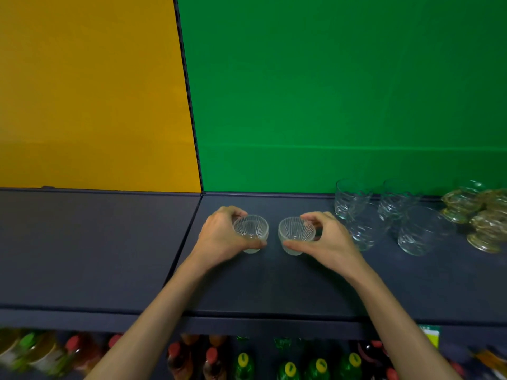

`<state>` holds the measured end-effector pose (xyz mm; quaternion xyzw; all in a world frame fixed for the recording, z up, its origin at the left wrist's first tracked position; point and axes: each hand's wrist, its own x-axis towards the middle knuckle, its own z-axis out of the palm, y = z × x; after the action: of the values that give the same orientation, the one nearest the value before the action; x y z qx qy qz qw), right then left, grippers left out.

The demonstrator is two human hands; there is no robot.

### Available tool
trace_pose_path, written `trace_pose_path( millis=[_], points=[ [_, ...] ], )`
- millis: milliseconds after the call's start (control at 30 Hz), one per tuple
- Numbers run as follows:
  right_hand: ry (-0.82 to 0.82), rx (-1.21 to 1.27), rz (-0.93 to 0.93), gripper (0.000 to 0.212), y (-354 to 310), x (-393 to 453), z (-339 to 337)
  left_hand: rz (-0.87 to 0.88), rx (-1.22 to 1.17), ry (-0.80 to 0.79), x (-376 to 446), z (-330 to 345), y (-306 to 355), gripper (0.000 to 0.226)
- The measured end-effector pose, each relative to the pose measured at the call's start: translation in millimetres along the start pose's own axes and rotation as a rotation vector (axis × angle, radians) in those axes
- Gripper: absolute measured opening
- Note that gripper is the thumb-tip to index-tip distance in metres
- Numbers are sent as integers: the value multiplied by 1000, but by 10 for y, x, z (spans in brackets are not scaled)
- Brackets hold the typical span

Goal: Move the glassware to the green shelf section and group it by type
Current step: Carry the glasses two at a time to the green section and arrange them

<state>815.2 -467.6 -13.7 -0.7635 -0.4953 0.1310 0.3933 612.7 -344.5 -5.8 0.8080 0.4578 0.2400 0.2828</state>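
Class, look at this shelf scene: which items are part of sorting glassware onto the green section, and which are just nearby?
Part of the job:
- small ribbed clear glass bowl, held by the left hand
- matching ribbed bowl, held by the right hand
- clear swirl-patterned tumblers
- amber footed glass dishes
- dark shelf board before the green panel

Just nearby:
- bottles on the lower shelf
- yellow panel

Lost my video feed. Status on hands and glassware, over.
Left hand grips one ribbed glass cup, right hand grips its twin. Both cups on green-section shelf, side by side. Clear tumblers and amber glasses grouped right; nothing blocking.
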Motion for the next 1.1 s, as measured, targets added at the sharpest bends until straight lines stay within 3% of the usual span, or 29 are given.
trace_pose_path(
  millis=[600, 800, 967, 1100],
  points=[
    [-12, 86, -5, 70, -27, -146, 157, -3, -179, -4, -209, 1, -255, 79],
    [-26, 59, -2, 75, -77, -143, 190, -10, -150, -12, -219, -25, -217, 80],
    [-55, 19, -19, 82, -115, -174, 153, 38, -102, -89, -242, -120, -206, 95],
    [-8, -43, -62, 72, -190, -199, 76, 149, 59, -39, -271, -241, -114, 84]
  ],
)
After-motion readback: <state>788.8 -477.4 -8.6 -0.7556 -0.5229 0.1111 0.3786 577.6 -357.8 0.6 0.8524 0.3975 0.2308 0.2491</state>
